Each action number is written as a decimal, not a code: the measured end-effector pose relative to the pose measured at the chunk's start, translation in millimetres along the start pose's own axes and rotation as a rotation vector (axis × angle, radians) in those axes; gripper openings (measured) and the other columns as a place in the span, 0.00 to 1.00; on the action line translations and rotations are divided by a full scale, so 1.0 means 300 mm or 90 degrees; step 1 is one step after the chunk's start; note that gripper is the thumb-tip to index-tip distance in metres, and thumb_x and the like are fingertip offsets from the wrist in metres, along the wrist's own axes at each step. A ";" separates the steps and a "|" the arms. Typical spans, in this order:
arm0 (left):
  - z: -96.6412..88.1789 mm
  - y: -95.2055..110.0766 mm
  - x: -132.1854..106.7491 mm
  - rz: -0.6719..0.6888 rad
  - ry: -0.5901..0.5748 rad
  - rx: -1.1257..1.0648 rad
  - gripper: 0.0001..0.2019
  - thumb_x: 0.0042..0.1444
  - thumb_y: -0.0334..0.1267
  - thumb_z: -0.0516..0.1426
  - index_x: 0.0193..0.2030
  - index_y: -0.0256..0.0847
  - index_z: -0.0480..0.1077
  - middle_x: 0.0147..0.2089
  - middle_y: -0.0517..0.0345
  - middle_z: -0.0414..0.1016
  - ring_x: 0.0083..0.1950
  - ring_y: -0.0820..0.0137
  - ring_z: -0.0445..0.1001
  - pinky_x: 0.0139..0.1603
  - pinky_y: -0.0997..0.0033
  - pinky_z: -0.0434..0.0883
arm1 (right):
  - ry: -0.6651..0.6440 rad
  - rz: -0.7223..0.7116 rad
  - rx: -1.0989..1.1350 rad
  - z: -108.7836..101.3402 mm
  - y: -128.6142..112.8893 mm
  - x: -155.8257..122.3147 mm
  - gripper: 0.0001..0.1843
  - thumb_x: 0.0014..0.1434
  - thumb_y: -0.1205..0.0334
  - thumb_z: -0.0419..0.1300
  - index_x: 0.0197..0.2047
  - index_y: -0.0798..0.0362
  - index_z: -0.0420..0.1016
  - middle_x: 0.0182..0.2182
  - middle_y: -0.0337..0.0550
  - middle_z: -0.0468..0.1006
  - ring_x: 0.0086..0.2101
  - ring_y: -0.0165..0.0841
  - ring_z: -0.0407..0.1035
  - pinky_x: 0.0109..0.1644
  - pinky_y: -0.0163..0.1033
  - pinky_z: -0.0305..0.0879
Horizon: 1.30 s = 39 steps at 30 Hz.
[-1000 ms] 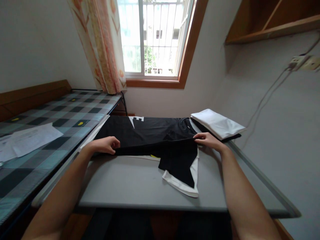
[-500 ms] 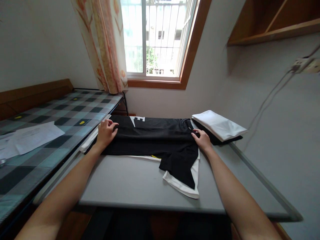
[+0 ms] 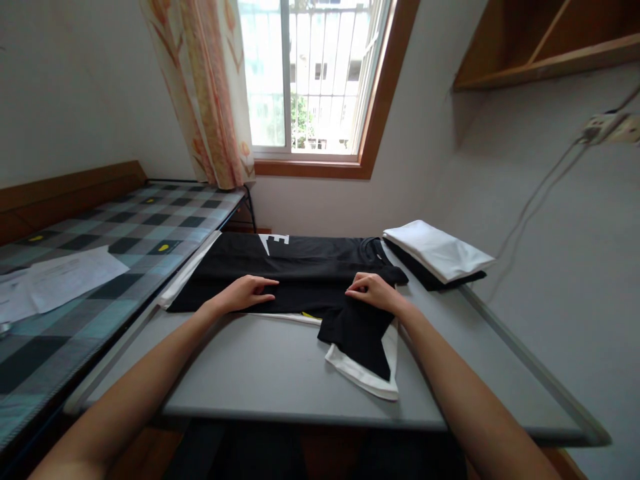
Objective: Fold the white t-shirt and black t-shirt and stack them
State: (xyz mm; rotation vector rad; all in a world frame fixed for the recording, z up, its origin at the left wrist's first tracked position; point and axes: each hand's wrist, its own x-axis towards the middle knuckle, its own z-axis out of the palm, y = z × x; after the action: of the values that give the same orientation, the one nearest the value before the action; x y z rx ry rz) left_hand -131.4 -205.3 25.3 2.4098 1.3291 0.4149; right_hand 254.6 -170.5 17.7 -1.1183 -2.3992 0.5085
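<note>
A black T-shirt [image 3: 300, 267] with a white print and white trim lies folded lengthways across the grey table [image 3: 260, 367]. One sleeve with a white edge [image 3: 365, 373] sticks out toward me. My left hand [image 3: 245, 293] rests flat on the near edge of the shirt, fingers stretched out to the right. My right hand [image 3: 373, 291] lies on the shirt near the sleeve's root, fingers bent and pressed onto the cloth; a pinch cannot be made out.
A folded white garment on a dark one [image 3: 435, 253] sits at the table's far right. A bed with a checked cover [image 3: 125, 233] and papers [image 3: 55, 277] stands to the left. Window and curtain [image 3: 210, 93] behind, wall shelf [image 3: 540, 47] upper right.
Both hands moved from the shirt's outer ends toward its middle and nearer to me. The shirt's right end now lies folded over, narrower than before.
</note>
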 end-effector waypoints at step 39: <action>-0.009 0.183 -0.111 -0.060 -0.172 -0.046 0.25 0.57 0.54 0.55 0.57 0.44 0.68 0.31 0.58 0.73 0.31 0.66 0.72 0.31 0.71 0.63 | -0.106 0.059 -0.060 -0.060 -0.122 -0.205 0.08 0.56 0.60 0.60 0.34 0.52 0.80 0.28 0.40 0.76 0.27 0.30 0.68 0.32 0.34 0.60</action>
State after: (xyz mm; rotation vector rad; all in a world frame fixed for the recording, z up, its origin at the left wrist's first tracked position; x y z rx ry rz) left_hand -108.5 -260.3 49.1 2.2390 1.2773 0.1050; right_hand 276.9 -238.3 36.3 -1.2794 -2.5451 0.5429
